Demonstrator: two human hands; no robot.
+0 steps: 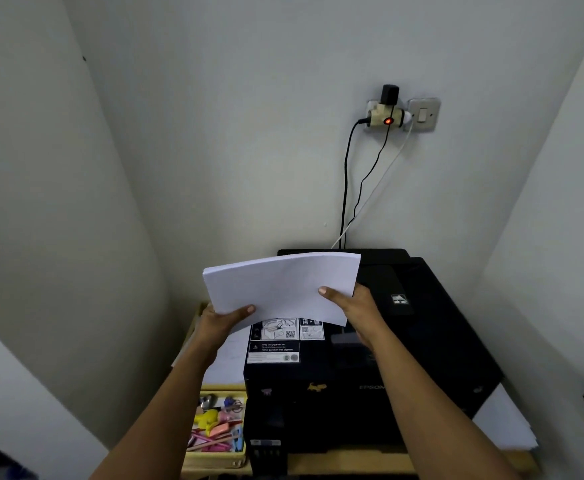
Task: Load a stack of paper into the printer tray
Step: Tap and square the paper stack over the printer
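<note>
White paper stack [280,289] held in mid-air w/ both hands, above the black printer [370,358], its far edge up near the back of the machine by the wall; not touching the printer as far as can be seen. Sheets bow slightly, left side lower, right corner higher. Left hand [221,322] pinches the near-left corner: thumb on top of the sheets, other fingers tucked under, hidden. Right hand [354,306] pinches the near-right edge the same way, thumb flat on top, fingers below the stack, can't tell how they're spread. Printer sits on a wooden shelf [352,462], w/ white instruction stickers [285,332] on its lid just below the paper's near edge. Left of the printer, a yellow tray [214,460] of pink, blue & yellow stationery bits. More white sheets [505,424] stick out beside the printer's right corner. On the wall behind, a socket adapter [385,116] w/ a red light lit, cables [347,188] hanging down behind the printer, light switch [424,114] just beside it.
</note>
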